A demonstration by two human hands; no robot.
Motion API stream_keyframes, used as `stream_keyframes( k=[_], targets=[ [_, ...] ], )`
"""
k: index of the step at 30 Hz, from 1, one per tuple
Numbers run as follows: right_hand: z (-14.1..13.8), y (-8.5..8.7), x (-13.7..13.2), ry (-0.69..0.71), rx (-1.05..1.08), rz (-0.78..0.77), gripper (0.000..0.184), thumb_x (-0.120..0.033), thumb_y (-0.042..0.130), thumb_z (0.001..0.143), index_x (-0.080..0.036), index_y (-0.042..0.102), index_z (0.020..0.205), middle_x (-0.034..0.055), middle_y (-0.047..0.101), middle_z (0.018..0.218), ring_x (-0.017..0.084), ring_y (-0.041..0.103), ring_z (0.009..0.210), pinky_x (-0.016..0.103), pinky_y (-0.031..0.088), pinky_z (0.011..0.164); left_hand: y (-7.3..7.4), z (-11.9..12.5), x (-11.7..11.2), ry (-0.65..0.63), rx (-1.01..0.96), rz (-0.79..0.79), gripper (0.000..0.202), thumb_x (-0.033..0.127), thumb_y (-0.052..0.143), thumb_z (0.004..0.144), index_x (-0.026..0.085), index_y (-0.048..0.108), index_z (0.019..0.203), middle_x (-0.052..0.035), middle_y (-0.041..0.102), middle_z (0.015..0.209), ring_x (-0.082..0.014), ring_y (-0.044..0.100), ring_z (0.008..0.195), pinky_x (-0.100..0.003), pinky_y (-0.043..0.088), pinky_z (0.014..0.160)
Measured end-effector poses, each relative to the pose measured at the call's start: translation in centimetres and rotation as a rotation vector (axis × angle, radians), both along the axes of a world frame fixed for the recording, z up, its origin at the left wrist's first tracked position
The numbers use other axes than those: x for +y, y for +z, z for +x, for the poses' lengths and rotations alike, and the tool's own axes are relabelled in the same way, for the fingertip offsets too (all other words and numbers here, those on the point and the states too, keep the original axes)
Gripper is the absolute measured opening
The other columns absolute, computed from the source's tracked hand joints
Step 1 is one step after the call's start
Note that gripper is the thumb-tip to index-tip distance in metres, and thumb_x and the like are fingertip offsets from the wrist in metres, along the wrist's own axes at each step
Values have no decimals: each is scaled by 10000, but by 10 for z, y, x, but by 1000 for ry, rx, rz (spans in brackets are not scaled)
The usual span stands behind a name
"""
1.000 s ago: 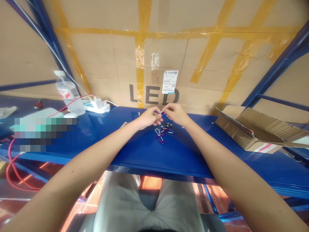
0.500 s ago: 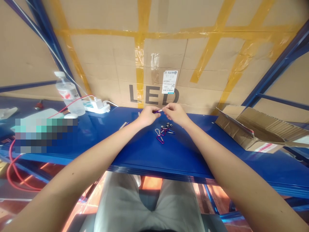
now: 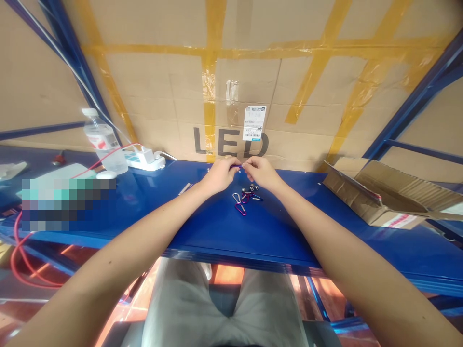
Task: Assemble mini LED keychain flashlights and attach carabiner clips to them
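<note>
My left hand (image 3: pixel 220 175) is closed around a slim purple tube (image 3: pixel 236 166), held just above the far part of the blue table. My right hand (image 3: pixel 262 173) pinches the tube's right end between thumb and fingertips, so that end is mostly hidden. What kind of thing the tube is, I cannot make out. On the table below the hands lie a silver carabiner (image 3: pixel 236 197), a purple-red carabiner (image 3: pixel 240 209) and a blue carabiner (image 3: pixel 258 197). Small black-and-silver pieces (image 3: pixel 254 187) are heaped beside them. Slim pale and purple sticks (image 3: pixel 185 188) rest left of my left hand.
An open cardboard box (image 3: pixel 365 197) stands at right. To the left are a plastic bottle (image 3: pixel 108 149), a white power strip (image 3: pixel 148 161) and a red cable (image 3: pixel 16 241). A large taped carton (image 3: pixel 173 101) rises behind the blue table (image 3: pixel 231 236).
My right fingers have closed in over the tube's silver end, which showed between the hands before. Both hands have otherwise barely shifted, and the carabiners lie as they were.
</note>
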State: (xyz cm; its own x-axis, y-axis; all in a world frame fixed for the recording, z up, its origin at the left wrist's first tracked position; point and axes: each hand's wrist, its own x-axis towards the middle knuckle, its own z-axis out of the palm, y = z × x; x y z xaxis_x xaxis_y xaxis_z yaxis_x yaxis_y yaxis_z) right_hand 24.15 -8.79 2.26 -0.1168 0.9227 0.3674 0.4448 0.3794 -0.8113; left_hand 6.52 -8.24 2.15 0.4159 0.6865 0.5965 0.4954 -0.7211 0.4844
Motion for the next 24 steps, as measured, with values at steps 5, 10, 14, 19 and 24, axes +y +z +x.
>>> stream_keyframes(
  k=[5,10,14,19,24],
  targets=[
    [-2,-1,-1,64,50,-13,289,-320,629,915,-213,493,683,-29,539,524,106,485,428,241,395,449,-1,-2,0,-27,15,129,148,52,549,841,172,628,877,-57,652,918,-204,611,909,-315,466,843],
    [-5,-1,-3,72,91,4,250,-246,573,930,-216,482,699,-34,532,542,112,484,445,250,393,467,3,1,1,34,-5,34,137,131,501,916,171,632,914,-66,660,913,-212,612,912,-336,479,873],
    [-6,0,-6,21,49,36,219,-194,551,930,-213,500,718,-35,553,550,118,504,461,249,402,486,4,0,6,93,78,44,273,181,438,972,144,644,798,-146,649,1062,-258,604,1050,-405,440,1019],
    [-8,2,-9,-3,12,29,234,-172,535,932,-205,494,704,-39,559,530,101,495,448,225,392,475,4,-7,10,31,167,90,210,169,469,955,157,647,845,-101,669,932,-241,627,957,-384,500,907],
    [-10,3,-10,4,73,-49,258,-155,525,938,-204,477,689,-36,547,502,95,474,392,221,366,422,6,-12,3,50,279,88,156,209,446,988,167,595,979,-77,673,830,-226,646,781,-331,496,698]
  ],
)
